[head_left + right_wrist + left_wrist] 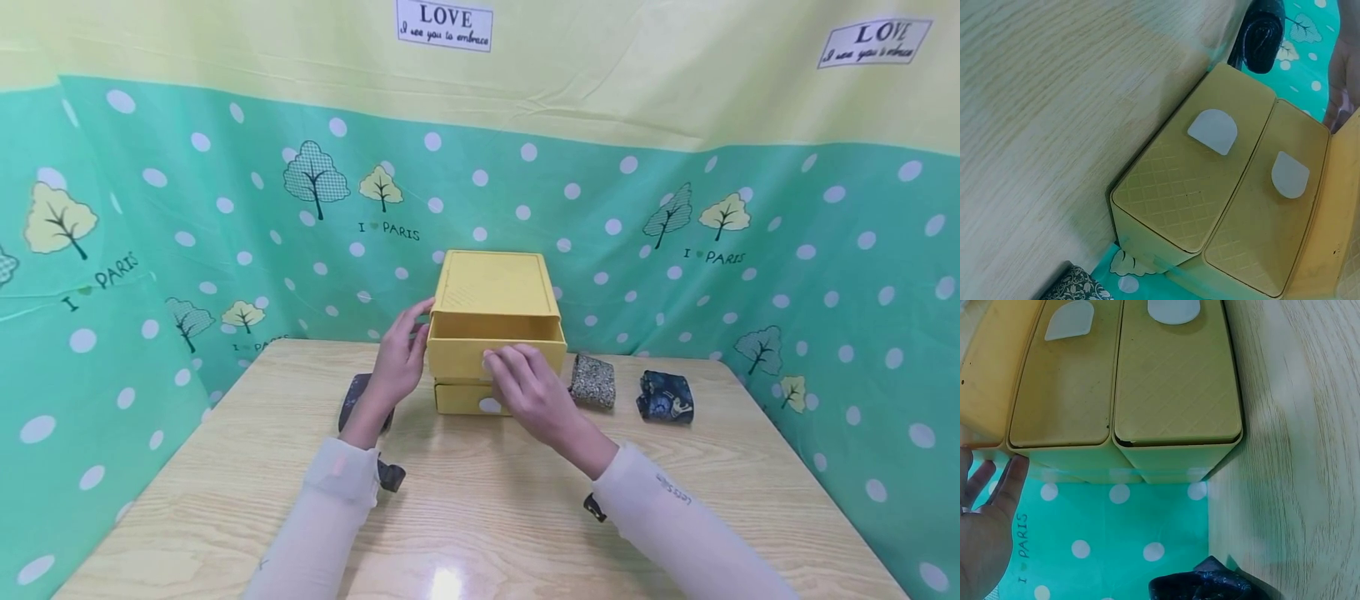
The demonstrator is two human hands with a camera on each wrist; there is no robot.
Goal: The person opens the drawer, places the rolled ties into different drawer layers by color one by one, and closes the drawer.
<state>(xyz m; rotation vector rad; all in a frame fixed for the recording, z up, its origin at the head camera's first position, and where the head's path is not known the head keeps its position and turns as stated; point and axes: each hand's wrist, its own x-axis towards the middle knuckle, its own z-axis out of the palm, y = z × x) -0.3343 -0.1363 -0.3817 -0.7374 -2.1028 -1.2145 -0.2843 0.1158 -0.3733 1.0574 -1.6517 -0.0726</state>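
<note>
Over the near edge of the tabletop (480,500), find two pale sleeves (675,517), with a small dark item (594,507) half hidden by the right one and a dark scrap (391,476) showing beside the left, both too covered to identify. Farther in, toward the left edge, find a dark patterned bundle (352,396), partly behind the left wrist; toward the right edge, a navy patterned bundle (664,397); between that and the middle, a grey patterned roll (594,382), just beside the yellow box (495,283). Note next the right hand (531,398), fingers curled at the front of the top drawer (456,360) and apparently gripping it. Slightly farther, note the left hand (399,358), fingers mostly straight, touching the box's left side and grasping nothing. Place the box itself at the middle of the far edge, before the green curtain (495,150). From the wrist views, count three tiers: bottom drawer (1179,387) and middle drawer (1063,394) both closed, top one partly out. Judge the work on the top drawer as partway: gap wide enough to look into, nothing seen in the visible part inside, bundles all outside on the tabletop. Cannot tell whether pulling or pushing; remaining, presumably, the rest of its travel.
</note>
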